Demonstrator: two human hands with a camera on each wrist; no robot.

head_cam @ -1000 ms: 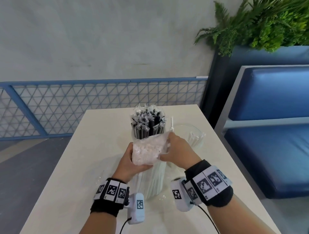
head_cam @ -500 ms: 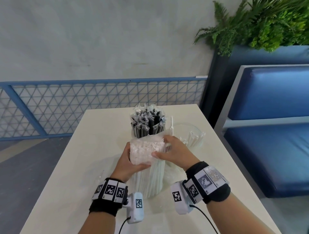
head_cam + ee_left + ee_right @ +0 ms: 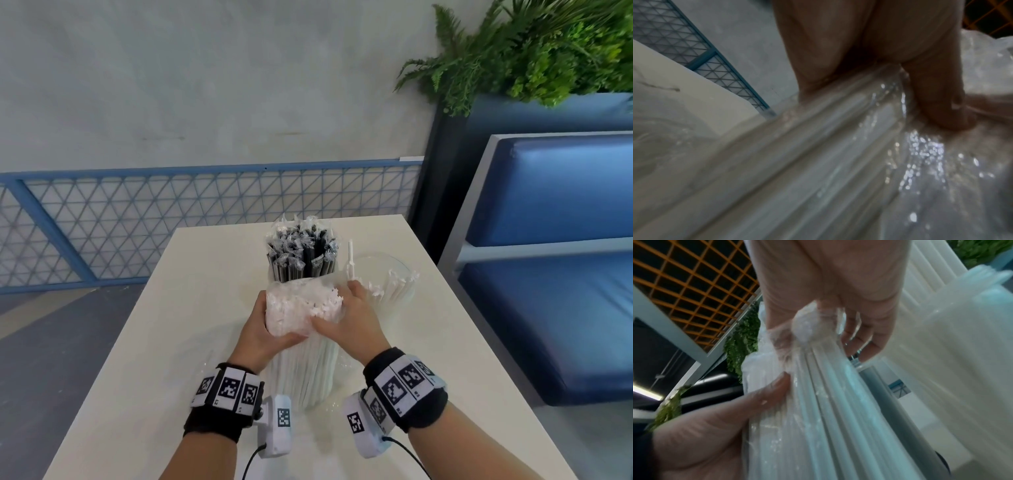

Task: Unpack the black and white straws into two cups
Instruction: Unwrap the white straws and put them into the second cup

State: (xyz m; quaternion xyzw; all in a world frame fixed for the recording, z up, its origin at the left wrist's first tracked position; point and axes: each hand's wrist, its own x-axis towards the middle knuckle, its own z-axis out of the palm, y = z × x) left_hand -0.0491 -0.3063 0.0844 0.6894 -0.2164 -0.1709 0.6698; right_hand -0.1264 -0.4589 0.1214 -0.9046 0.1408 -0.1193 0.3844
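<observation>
Your left hand (image 3: 263, 330) and right hand (image 3: 346, 320) both gripped, fingers curled, the clear bag of white straws (image 3: 301, 346), standing upright on the table (image 3: 171, 325). Behind it stood the black straws (image 3: 301, 253); a clear cup (image 3: 387, 277) held a few white straws just right.

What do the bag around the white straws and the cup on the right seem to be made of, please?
The bag looks like thin clear plastic film: it crinkles and glints where the left hand and right hand grip it. The cup seems clear rigid plastic, possibly glass.
</observation>
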